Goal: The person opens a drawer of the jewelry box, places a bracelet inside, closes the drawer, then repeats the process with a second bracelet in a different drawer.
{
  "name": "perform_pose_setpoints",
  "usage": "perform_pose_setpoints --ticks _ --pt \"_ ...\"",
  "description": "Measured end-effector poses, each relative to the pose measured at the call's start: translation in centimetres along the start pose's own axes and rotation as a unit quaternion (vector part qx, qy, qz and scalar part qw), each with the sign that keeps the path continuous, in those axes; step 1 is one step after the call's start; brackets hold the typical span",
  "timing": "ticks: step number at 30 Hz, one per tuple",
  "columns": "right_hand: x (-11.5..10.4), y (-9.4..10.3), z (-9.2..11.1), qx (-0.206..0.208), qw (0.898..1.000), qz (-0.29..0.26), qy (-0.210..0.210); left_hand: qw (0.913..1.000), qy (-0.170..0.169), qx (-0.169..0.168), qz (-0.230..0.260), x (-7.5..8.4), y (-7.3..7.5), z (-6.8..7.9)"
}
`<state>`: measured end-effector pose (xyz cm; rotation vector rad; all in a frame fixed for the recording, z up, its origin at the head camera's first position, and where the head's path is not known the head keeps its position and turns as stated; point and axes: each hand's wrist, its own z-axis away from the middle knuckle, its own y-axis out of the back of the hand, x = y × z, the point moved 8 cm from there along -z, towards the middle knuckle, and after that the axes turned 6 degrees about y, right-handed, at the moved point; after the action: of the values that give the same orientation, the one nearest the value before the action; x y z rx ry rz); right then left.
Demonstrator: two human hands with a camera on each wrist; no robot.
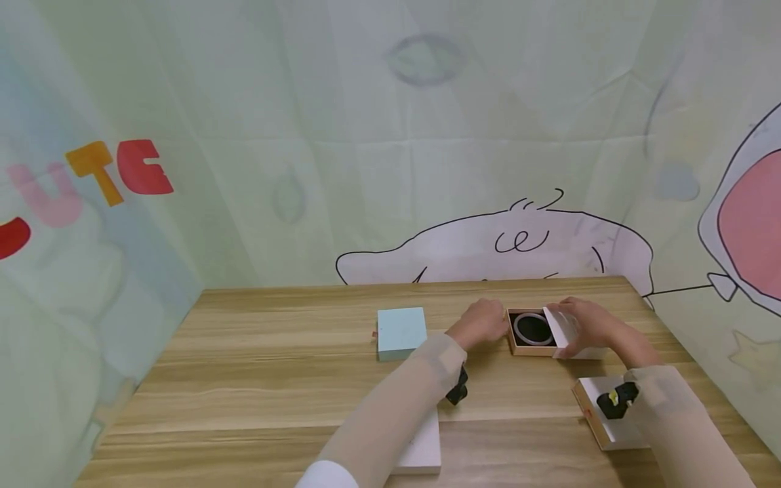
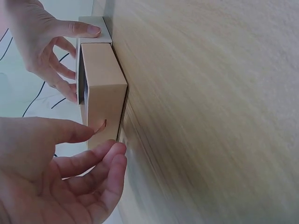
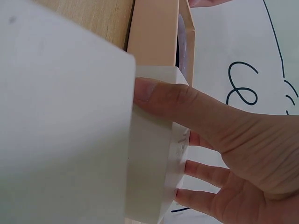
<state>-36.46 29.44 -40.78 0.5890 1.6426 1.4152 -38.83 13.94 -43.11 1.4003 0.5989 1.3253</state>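
A drawer box lies toward the back right of the table, its peach inner tray (image 1: 533, 351) partly out of the white sleeve (image 1: 563, 328). Inside the tray shows a round black thing with a pale ring (image 1: 517, 331). My right hand (image 1: 590, 325) grips the sleeve, its thumb on the near side and fingers over the far side, as the right wrist view shows. At the tray's left end, my left hand (image 1: 485, 320) pinches a small ribbon tab (image 2: 101, 126) between thumb and fingertips. The sleeve hides the tray's right part.
A pale blue box (image 1: 401, 329) with a small reddish tab sits left of my left hand. Under my left forearm lies a white box (image 1: 424, 447), partly covered. Another white box with an orange side (image 1: 601, 420) is below my right wrist. Behind the table hangs a printed cloth (image 1: 274, 169).
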Motion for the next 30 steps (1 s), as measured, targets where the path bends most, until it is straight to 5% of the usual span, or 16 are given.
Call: perform_pose_setpoints --ticks 7,30 --pt "-0.05 0.02 0.03 0.001 1.000 -0.001 0.000 0.9996 -0.021 -0.006 -0.017 0.21 -0.24 0.02" --pt "-0.04 -0.02 0.02 0.001 1.000 0.007 -0.001 0.9996 -0.012 -0.022 0.014 0.07 -1.02 -0.03"
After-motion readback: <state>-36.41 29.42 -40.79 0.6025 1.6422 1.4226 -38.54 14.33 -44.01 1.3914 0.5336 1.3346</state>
